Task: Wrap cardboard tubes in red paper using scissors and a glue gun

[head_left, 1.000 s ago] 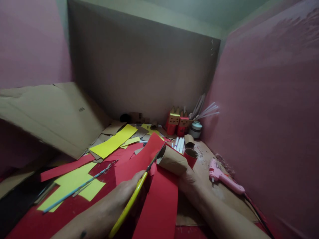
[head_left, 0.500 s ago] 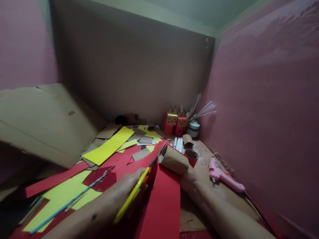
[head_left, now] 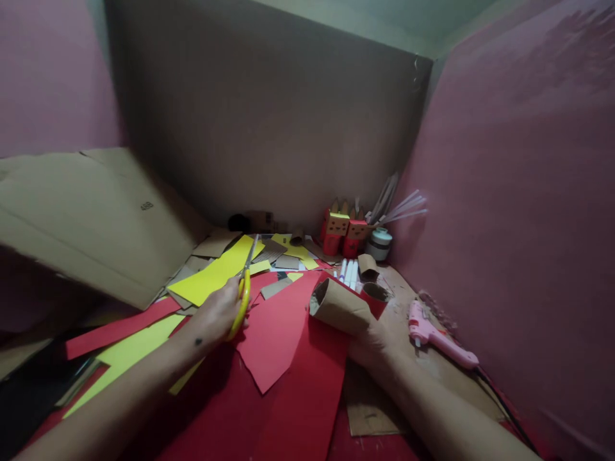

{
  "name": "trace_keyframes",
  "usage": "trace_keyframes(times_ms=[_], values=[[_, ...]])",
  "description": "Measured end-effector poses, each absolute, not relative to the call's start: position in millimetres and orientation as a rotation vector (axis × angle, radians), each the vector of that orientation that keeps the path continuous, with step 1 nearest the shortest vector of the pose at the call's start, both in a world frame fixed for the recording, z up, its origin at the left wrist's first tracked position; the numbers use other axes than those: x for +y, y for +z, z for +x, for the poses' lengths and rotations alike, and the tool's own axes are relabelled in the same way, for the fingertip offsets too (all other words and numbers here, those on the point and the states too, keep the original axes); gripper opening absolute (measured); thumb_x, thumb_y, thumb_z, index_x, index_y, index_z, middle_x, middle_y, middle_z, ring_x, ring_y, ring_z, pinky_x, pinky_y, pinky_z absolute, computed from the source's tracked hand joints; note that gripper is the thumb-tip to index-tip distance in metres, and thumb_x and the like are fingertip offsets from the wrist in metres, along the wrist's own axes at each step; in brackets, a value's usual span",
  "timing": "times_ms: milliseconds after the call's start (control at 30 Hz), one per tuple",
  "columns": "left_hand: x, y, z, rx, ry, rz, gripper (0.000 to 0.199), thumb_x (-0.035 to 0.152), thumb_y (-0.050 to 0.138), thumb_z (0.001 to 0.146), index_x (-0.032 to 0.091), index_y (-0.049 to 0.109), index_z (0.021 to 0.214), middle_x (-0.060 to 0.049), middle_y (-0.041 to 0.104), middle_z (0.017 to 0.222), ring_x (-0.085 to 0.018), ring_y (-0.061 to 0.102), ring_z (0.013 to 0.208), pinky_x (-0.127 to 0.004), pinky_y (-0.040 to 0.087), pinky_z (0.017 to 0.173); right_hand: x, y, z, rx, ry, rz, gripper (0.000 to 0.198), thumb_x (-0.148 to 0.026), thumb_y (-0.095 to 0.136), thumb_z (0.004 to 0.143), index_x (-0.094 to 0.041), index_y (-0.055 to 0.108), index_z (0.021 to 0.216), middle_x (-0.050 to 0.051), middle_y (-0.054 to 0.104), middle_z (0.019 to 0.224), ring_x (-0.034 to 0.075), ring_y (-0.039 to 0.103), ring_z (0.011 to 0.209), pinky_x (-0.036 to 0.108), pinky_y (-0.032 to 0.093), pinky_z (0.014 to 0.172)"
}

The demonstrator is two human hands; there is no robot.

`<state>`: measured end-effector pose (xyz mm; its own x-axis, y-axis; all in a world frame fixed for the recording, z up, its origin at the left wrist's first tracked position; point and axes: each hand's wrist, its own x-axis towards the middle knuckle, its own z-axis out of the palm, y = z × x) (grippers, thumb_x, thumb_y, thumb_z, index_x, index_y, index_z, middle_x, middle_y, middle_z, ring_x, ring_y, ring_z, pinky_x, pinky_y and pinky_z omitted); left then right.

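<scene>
Left hand (head_left: 218, 315) swung scissors (head_left: 244, 291) leftward off red paper (head_left: 278, 333); fingers gripping handles. Right hand (head_left: 372, 346) fingers clasp cardboard tube (head_left: 339, 307).

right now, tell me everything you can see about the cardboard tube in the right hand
The cardboard tube is a plain brown roll, like the core of a paper roll, matte and slightly creased. It lies tilted, its open round end facing left and toward the far wall, showing a dark hollow inside. The right hand grips it from below at its near end. Its lower edge meets the red paper strip, and a red-wrapped tube stands just behind it.
</scene>
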<state>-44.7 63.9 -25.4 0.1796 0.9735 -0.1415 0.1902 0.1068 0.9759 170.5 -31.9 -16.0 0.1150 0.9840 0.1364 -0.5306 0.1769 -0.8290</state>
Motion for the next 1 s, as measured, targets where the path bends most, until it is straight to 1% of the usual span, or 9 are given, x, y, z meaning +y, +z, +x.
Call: trace_keyframes(times_ms=[133, 200, 267, 333, 467, 567, 667, 800, 1000], values=[[44.4, -1.1, -35.8, 1.004, 0.868, 1.334, 0.044, 0.041, 0.072, 0.066, 0.023, 0.046, 0.096, -0.001, 0.064, 0.075, -0.009, 0.050, 0.042, -0.022, 0.041, 0.036, -32.9, -11.5, 169.4, -0.785, 1.321, -0.664, 0.027, -0.028, 0.074, 0.062, -0.022, 0.061, 0.085, 0.000, 0.065, 0.068, 0.023, 0.061, 0.072, 0.040, 0.051, 0.072], [31.0, 10.5, -21.3, 0.925, 0.849, 1.317, 0.045, 0.039, 0.074, 0.065, 0.020, 0.048, 0.097, 0.001, 0.062, 0.065, -0.007, 0.043, 0.038, -0.018, 0.032, 0.031, -32.2, -11.9, 169.1, -0.797, 1.400, -0.672, 0.022, -0.029, 0.073, 0.064, -0.021, 0.062, 0.081, 0.001, 0.066, 0.070, 0.022, 0.061, 0.071, 0.040, 0.051, 0.074], [19.9, 18.2, -6.9, 0.903, 0.806, 1.295, 0.042, 0.033, 0.077, 0.062, 0.018, 0.050, 0.092, 0.006, 0.053, 0.048, -0.006, 0.041, 0.036, -0.017, 0.032, 0.033, -31.5, -14.5, 169.1, -0.798, 1.468, -0.674, 0.019, -0.031, 0.072, 0.066, -0.020, 0.063, 0.080, 0.001, 0.066, 0.070, 0.022, 0.061, 0.072, 0.040, 0.050, 0.077], [12.9, 20.7, 2.6, 0.900, 0.799, 1.257, 0.041, 0.033, 0.075, 0.064, 0.018, 0.049, 0.092, 0.008, 0.050, 0.044, -0.006, 0.040, 0.033, -0.017, 0.030, 0.031, -31.2, -17.8, 168.9, -0.805, 1.505, -0.665, 0.019, -0.031, 0.070, 0.069, -0.020, 0.064, 0.084, 0.002, 0.067, 0.073, 0.023, 0.062, 0.077, 0.041, 0.050, 0.080], [10.9, 10.8, 2.3, 0.870, 0.823, 1.360, 0.041, 0.040, 0.071, 0.069, 0.018, 0.048, 0.096, 0.006, 0.056, 0.050, -0.007, 0.042, 0.031, -0.018, 0.031, 0.030, -31.7, -20.1, 167.7, -0.849, 1.579, -0.610, 0.027, -0.036, 0.066, 0.073, -0.018, 0.067, 0.094, 0.008, 0.070, 0.088, 0.027, 0.063, 0.089, 0.042, 0.048, 0.085], [14.3, -0.1, -5.8, 0.874, 0.847, 1.409, 0.038, 0.044, 0.062, 0.077, 0.018, 0.049, 0.101, 0.003, 0.061, 0.057, -0.007, 0.047, 0.032, -0.018, 0.034, 0.032, -31.0, -19.9, 168.6, -0.830, 1.607, -0.595, 0.030, -0.038, 0.064, 0.075, -0.018, 0.067, 0.098, 0.008, 0.071, 0.094, 0.027, 0.063, 0.091, 0.042, 0.048, 0.087], [14.4, 0.1, -11.8, 0.886, 0.824, 1.408, 0.037, 0.044, 0.061, 0.078, 0.016, 0.051, 0.101, 0.001, 0.062, 0.057, -0.007, 0.047, 0.032, -0.018, 0.033, 0.032, -29.1, -22.2, 171.3, -0.758, 1.563, -0.622, 0.025, -0.033, 0.070, 0.070, -0.021, 0.068, 0.092, 0.005, 0.072, 0.092, 0.025, 0.064, 0.088, 0.041, 0.047, 0.090], [8.6, 13.2, -15.9, 0.908, 0.765, 1.410, 0.038, 0.044, 0.064, 0.075, 0.015, 0.053, 0.096, 0.005, 0.056, 0.047, -0.007, 0.044, 0.030, -0.018, 0.032, 0.030, -30.0, -20.1, 171.3, -0.761, 1.500, -0.609, 0.025, -0.029, 0.074, 0.066, -0.020, 0.068, 0.088, 0.005, 0.072, 0.090, 0.024, 0.064, 0.084, 0.041, 0.047, 0.090], [4.2, 12.0, -16.5, 0.912, 0.729, 1.341, 0.042, 0.042, 0.069, 0.069, 0.018, 0.050, 0.097, 0.002, 0.063, 0.059, -0.007, 0.046, 0.032, -0.019, 0.036, 0.031, -37.2, -3.7, 164.5, -0.940, 1.466, -0.737, 0.023, -0.037, 0.074, 0.064, -0.021, 0.069, 0.079, 0.005, 0.069, 0.079, 0.026, 0.062, 0.080, 0.044, 0.048, 0.085]])
